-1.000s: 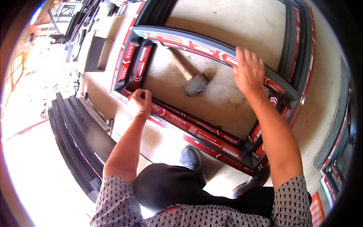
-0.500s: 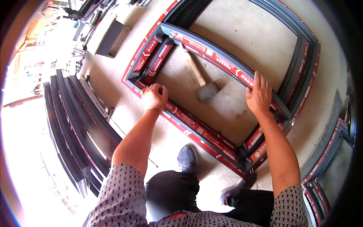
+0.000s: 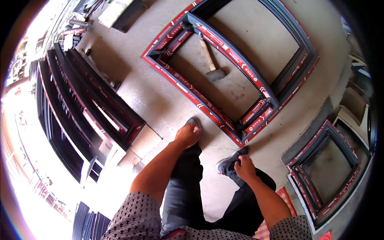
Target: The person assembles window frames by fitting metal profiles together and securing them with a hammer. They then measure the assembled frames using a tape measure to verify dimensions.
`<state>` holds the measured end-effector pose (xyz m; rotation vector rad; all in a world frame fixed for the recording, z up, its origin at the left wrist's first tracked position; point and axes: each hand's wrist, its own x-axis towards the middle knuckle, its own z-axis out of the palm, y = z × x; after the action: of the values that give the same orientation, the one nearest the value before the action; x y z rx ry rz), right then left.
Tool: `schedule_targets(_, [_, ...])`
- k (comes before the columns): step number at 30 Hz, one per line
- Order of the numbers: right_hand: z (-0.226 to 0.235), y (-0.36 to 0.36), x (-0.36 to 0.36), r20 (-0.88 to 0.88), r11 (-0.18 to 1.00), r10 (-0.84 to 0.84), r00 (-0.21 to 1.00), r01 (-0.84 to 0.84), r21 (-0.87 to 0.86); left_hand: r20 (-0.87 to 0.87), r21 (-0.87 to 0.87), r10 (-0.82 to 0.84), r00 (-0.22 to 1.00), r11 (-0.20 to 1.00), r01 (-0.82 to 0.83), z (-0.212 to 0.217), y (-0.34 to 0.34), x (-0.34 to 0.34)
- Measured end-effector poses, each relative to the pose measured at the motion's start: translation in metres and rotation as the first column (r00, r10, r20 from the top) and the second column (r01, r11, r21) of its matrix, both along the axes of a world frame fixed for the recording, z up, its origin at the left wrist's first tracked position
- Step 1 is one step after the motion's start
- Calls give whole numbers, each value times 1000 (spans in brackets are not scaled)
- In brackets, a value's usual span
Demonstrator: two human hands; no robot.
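Right now both hands hang free above the concrete floor and well apart from each other. Left hand is loosely curled with nothing in it, over the toe of the left shoe; right hand is half-closed and also empty, just above the right shoe. Whether the fingers brush the trousers I cannot tell.

Just beyond the hands lies the large window frame — dark grey metal edged in red protective tape, flat on the floor, its near corner close to the right shoe. Neither hand touches it. Inside the frame's near opening rests a mallet, wooden handle pointing far, head toward the person.

Off to the left, long dark metal profiles are stacked in rows — to the right, a smaller frame with the same red tape lies apart from the big one
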<state>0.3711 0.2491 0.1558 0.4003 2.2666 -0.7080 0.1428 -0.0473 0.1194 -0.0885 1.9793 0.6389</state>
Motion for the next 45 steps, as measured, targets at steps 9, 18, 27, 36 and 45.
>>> schedule_targets(9, [172,-73,-88,2,996,-31,1000,31,-87,49,-171,302,952,942,-290,168,-142,80])
schedule_targets(18, [298,-103,-158,-85,984,170,982,-174,-38,146,-119,417,897,907,-403,331,-172,73])
schedule_targets(27, [357,-87,-200,100,984,178,979,-174,-50,14,15,714,700,700,-714,396,-199,16])
schedule_targets(36, [373,-97,-352,-5,990,106,994,-106,-89,51,-119,808,588,589,-799,376,-245,18])
schedule_targets(45, [359,-227,-499,28,984,106,994,-101,-146,-92,14,894,438,441,-897,373,-389,-157])
